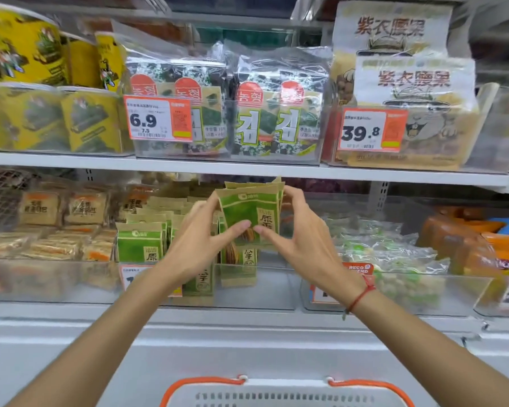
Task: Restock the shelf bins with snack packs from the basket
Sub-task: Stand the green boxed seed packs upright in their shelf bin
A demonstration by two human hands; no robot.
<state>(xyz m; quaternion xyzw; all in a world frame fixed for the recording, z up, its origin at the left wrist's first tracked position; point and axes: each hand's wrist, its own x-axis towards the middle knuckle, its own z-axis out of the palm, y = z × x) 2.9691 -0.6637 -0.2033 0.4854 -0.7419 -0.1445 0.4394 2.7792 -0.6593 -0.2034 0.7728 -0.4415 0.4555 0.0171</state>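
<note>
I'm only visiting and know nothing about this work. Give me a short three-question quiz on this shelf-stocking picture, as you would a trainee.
1. True or false: both the left hand and the right hand hold the bunch of green snack packs.
2. What price shows on the tag in front of the seaweed packs?
3. Multiple choice: where is the orange-handled basket? A) on the upper shelf B) low, in front of the person C) inside a bin

Key:
1. True; the hands grip it from either side, above the clear bin on the lower shelf.
2. 6.9
3. B
</note>
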